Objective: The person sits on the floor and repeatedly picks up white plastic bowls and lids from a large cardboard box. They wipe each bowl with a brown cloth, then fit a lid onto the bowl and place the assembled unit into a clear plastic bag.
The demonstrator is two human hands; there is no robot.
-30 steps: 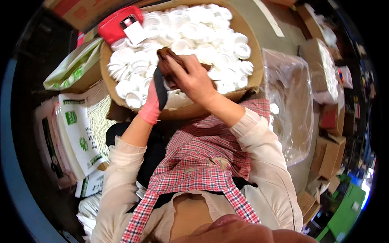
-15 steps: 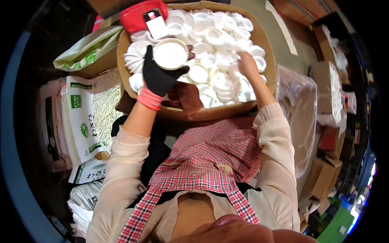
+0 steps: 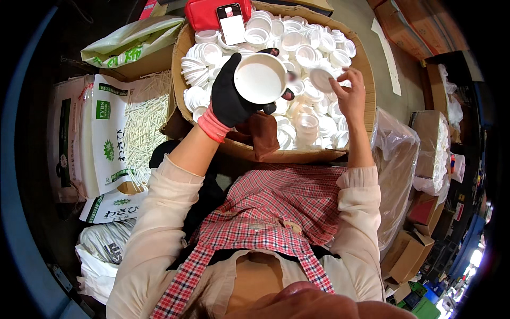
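My left hand [image 3: 229, 90], in a black glove with a pink cuff, grips a round white lid [image 3: 260, 78] by its rim, flat face up; whether more are stacked under it I cannot tell. To the right, my bare right hand [image 3: 351, 94] pinches a thin white lid [image 3: 322, 80] between thumb and fingers, slightly blurred. Both hands are over a large cardboard box [image 3: 365, 69] heaped with round white plastic lids [image 3: 291, 40]. Between my hands a small dark blurred spot shows near the left fingertips.
A red pouch [image 3: 199, 15] and a phone [image 3: 230, 24] lie on the heap's far left. Brown cloth [image 3: 264, 139] hangs over the box's near edge. Thin white sticks [image 3: 146, 127] fill an opened bag at left. A clear plastic bag [image 3: 393, 159] and cardboard boxes [image 3: 406, 255] stand right.
My right hand has come up from the heap with a white lid in its fingers. My left hand's lid has tilted toward me. The whole view has shifted slightly.
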